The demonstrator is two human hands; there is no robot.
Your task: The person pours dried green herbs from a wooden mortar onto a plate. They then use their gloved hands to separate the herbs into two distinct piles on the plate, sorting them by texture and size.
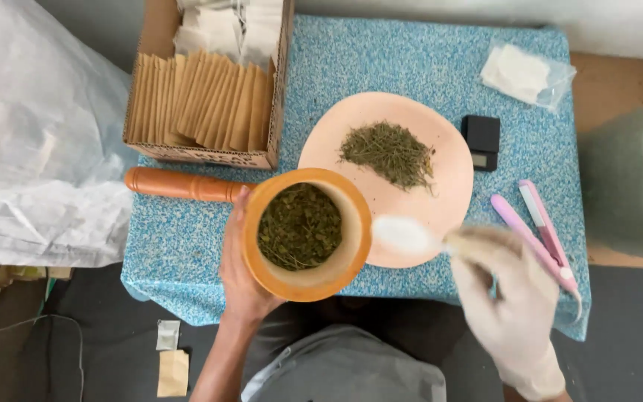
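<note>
Fingers [234,246] cup round wooden mortar [306,234]; gloved hand [511,305] holds white spoon [405,235]

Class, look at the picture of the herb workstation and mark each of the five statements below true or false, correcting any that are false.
1. The left hand holds an orange mortar with dried herbs inside. True.
2. The right hand is bare. False: it wears a pale glove and holds a white spoon.
3. The pink plate carries a heap of dried herbs. True.
4. The wooden pestle stands upright in the mortar. False: it lies on the blue table, left of the mortar.
5. The cardboard box is empty. False: it holds brown and white packets.
</note>
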